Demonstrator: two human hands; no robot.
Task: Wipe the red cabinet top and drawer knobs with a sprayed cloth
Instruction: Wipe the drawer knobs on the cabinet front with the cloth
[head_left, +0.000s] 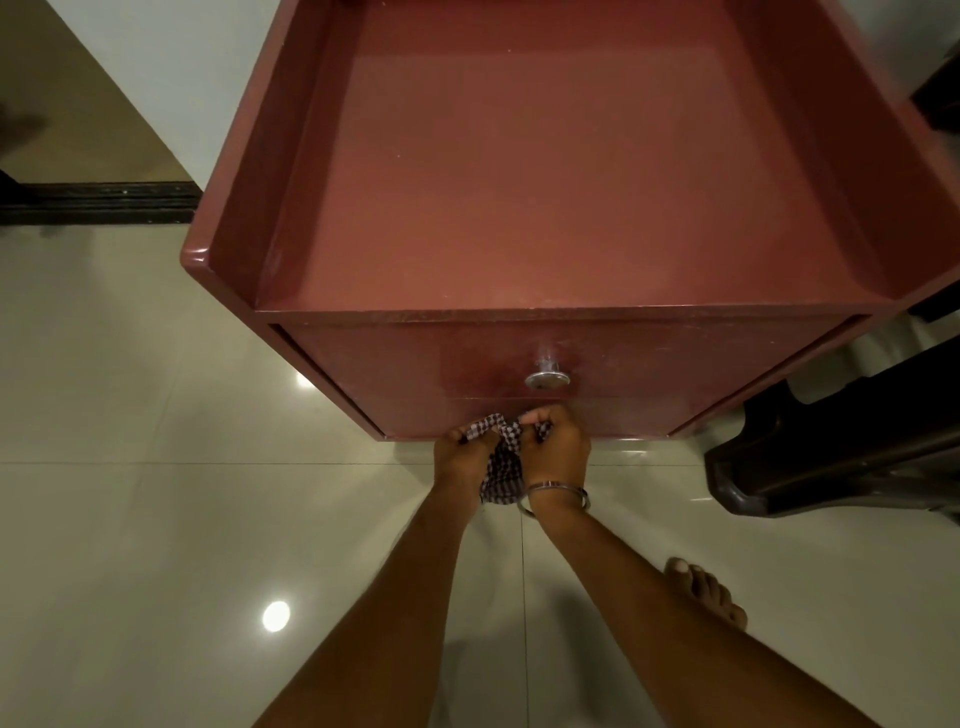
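Gripping the checked cloth (503, 457) with both hands, low against the front of the red cabinet (545, 182). Left hand (461, 456) has fingers curled round the cloth's left side; right hand (558, 448) is bunched on its right side, thumb and fingers pinching the fabric. Hands are just beside each other, cloth bridging the gap and hanging down between the wrists.

Cloth sits at the lower drawer front (623, 415), right below the upper drawer's knob (546, 375). That knob is silver, round, uncovered, not touched by either hand. Lower drawer's own knob: cannot tell, the hands and cloth cover that spot.

Cabinet top is a recessed red surface with raised rims on left, right and back. Faint pale specks show on it, plus a dull sheen near the front edge. Upper drawer front (649, 358) shows light scuff marks.

Metal bangle (558, 493) on the right wrist, touching the cloth's hanging end.

Both forearms reach in from the bottom of the view. Bare foot (709, 592) on the floor to the right of the right arm.

Floor (156, 519) is glossy pale tile with ceiling-light reflections. Dark plastic piece of furniture (831, 457) stands just beside the cabinet's right side; exact type unclear. Dark door threshold strip (98, 202) runs at the left, white wall behind the cabinet.
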